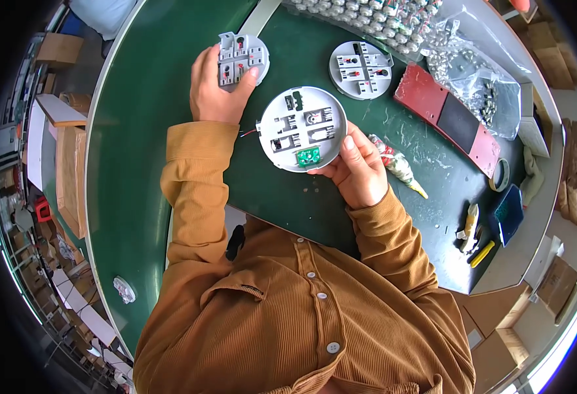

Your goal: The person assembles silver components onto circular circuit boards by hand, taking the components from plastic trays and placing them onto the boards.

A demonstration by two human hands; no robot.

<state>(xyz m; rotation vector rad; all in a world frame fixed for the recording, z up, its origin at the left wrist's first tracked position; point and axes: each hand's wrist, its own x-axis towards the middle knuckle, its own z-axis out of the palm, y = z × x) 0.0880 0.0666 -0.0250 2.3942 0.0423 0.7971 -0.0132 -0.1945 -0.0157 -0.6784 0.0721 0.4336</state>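
My left hand point(219, 92) grips a grey round plastic plate point(256, 54) with raised ribs and small red and black parts, at the upper left of the bench. In my right hand point(359, 167) is a white round plastic housing point(282, 144), tilted toward me, with slots inside. A small green circuit board point(309, 155) sits at the housing's lower edge, and thin wires stick out on its left side. My right thumb rests on the rim; the other fingers are partly hidden behind it. Beyond it, a second grey round plate point(361, 88) lies on the bench.
Many small silvery round parts point(374, 20) stand in rows at the back. Clear plastic bags point(498, 98) of small metal parts lie at right, beside a red-and-black flat panel point(443, 111). Nearer are a wrapped pointed tool point(403, 172), tape roll point(500, 175) and yellow-handled tool point(482, 254).
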